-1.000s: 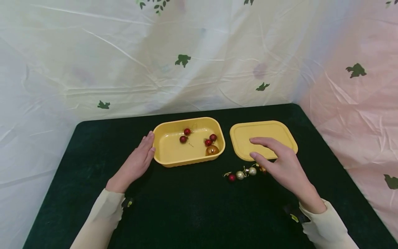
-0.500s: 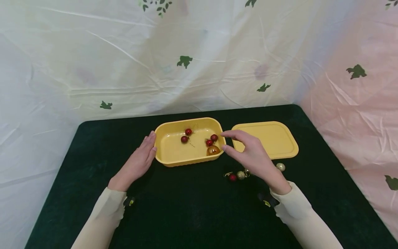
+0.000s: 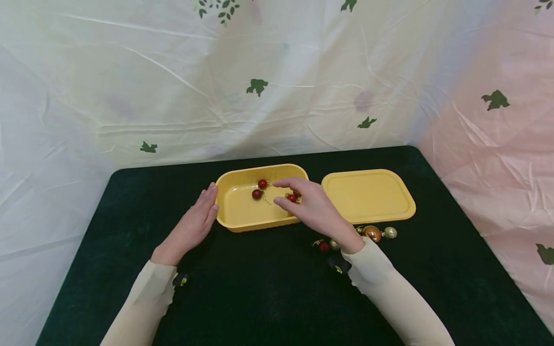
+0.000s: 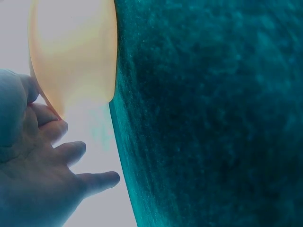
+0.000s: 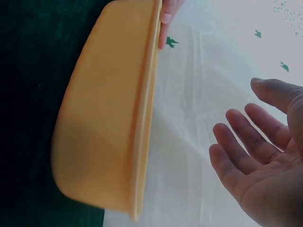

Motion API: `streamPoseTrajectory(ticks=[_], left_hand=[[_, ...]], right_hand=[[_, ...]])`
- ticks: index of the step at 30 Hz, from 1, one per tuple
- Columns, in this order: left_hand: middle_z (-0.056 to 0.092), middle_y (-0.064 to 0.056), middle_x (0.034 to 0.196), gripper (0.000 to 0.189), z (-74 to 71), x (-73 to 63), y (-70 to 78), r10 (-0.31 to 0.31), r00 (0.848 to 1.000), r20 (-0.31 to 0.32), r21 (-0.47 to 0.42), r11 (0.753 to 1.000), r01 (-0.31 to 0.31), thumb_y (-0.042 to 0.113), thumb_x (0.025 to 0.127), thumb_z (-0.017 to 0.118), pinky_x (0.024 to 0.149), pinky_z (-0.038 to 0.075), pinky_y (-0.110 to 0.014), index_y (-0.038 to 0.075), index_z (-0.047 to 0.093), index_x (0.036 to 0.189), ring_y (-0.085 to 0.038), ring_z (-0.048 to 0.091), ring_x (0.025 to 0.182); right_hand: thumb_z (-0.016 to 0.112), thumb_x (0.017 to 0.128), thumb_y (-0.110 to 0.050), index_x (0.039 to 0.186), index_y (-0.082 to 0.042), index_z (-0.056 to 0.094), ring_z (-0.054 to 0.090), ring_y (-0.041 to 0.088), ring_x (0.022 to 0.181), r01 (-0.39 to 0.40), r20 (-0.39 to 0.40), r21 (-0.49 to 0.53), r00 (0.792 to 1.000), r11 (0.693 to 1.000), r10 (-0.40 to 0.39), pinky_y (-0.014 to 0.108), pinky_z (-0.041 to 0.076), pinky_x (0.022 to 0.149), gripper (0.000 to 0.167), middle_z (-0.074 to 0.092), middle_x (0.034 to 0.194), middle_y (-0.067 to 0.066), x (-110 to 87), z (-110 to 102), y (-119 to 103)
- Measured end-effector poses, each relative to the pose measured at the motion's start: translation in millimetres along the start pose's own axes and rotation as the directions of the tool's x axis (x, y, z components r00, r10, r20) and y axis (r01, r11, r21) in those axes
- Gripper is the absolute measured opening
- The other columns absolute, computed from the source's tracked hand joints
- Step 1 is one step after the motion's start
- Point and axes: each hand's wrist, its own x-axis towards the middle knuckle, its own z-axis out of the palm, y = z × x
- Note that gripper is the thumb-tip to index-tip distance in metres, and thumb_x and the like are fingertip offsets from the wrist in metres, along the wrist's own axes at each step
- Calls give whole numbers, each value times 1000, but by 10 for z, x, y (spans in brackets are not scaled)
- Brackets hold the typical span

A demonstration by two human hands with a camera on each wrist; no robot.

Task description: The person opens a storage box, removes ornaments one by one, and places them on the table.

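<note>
A yellow plastic box (image 3: 235, 209) stands uncovered on the table, with small red Christmas baubles (image 3: 257, 194) inside. Another red bauble (image 3: 292, 198) shows between the right thumb and fingers from above; an amber bauble near it is hidden now. My left hand (image 3: 192, 228) rests its straight fingers against the box's left end, seen also in the left wrist view, where the box (image 4: 75, 52) looks pale. My right hand (image 3: 320, 209) hovers over the box's right end. In the right wrist view the right hand (image 5: 270, 161) holds nothing, its fingers relaxed and apart from the box (image 5: 99, 109).
A yellow lid (image 3: 368, 197) lies flat right of the box. In front of it sit a copper-gold bauble (image 3: 372, 234), a pale gold bauble (image 3: 390, 232) and a red bauble (image 3: 323, 246), partly behind the right forearm. A white cloth (image 3: 294, 110) hangs behind the dark green table (image 3: 259, 288).
My right hand has swept left from over the lid and the loose baubles to above the box. My left hand has stayed against the box, which keeps its place.
</note>
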Motion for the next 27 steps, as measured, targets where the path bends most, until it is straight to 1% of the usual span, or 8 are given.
streamPoseTrajectory(ticks=[4,7,12,15,19,23,27], left_hand=[[4,-10,174,65,6,6,-5,5,1000,-1,3,1000,-5,29,114,38,125,16,-58,10,6,167,-34,9,159],[4,-10,174,65,12,7,-10,8,1000,-2,7,1000,-8,29,114,38,125,16,-57,10,6,167,-33,9,159],[4,-10,174,65,12,3,-14,12,1000,-5,9,1000,-11,30,114,38,125,16,-57,10,5,167,-32,9,159],[4,-9,174,65,13,-1,-17,10,1000,-5,7,1000,-10,31,114,38,125,16,-57,11,5,167,-33,9,159],[3,-9,174,65,11,-7,-17,11,1000,-6,6,1000,-11,31,114,37,125,16,-57,11,4,167,-33,9,159],[3,-9,174,64,11,-10,-10,11,1000,-5,-1,1000,-11,31,115,36,125,16,-57,11,5,167,-34,9,159],[3,-9,174,64,14,-8,-3,9,1000,-4,-6,1000,-9,31,115,35,125,16,-57,11,5,167,-34,9,159]], right_hand=[[72,99,-26,134,-10,68,62,22,122,-12,30,19,999,1000,12,49,53,100,38,68,133,6,113,87,30],[72,100,-26,134,-10,68,61,22,125,-40,51,27,998,999,38,49,52,103,38,67,135,5,184,153,59],[73,99,-23,133,-8,68,62,21,122,-58,87,10,995,998,57,45,51,105,37,68,133,6,303,267,87],[73,99,-21,133,-6,67,63,26,121,-63,112,14,992,998,61,46,50,106,38,69,131,10,371,347,111],[72,100,-22,136,-8,66,61,30,125,-103,148,31,984,994,98,46,49,107,39,67,133,10,431,459,158],[72,100,-23,137,-10,65,60,28,128,-152,167,32,975,988,145,46,47,109,40,65,136,7,468,547,202],[72,99,-22,137,-10,65,60,27,127,-171,169,37,972,985,162,47,47,110,40,66,136,7,505,594,225]])
